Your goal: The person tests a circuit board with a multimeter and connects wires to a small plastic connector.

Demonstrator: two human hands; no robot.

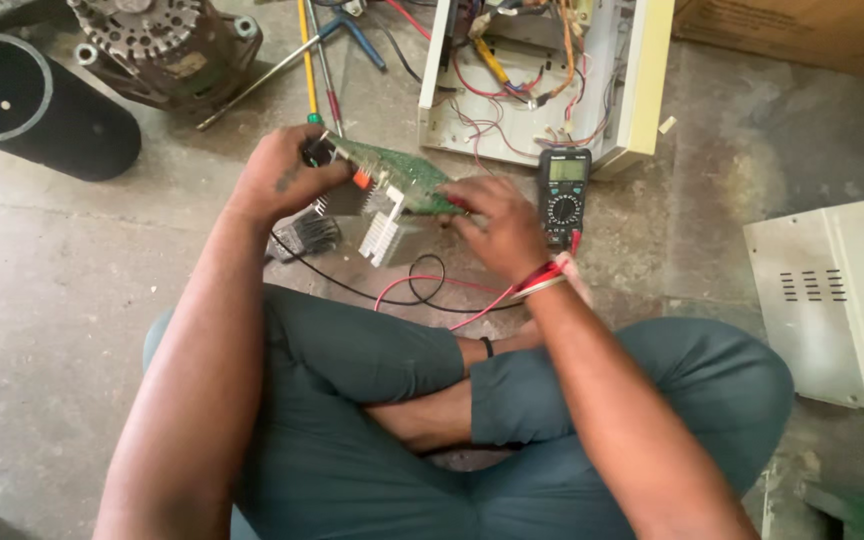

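Observation:
I sit cross-legged on a concrete floor. A green circuit board (397,175) with silver finned heat sinks (384,232) hanging beneath it is lifted above the floor between both hands. My left hand (282,175) grips the board's left end. My right hand (497,222) holds its right end, fingers curled over the edge. A black multimeter (564,195) lies on the floor just beyond my right hand, with red and black leads (422,285) looping under the board toward my knees.
An opened cream metal case (637,85) full of wiring stands behind the meter. A closed cream box (837,300) is at the right. Screwdrivers and pliers (317,60), a motor part (162,45) and a black cylinder (37,105) lie at the far left.

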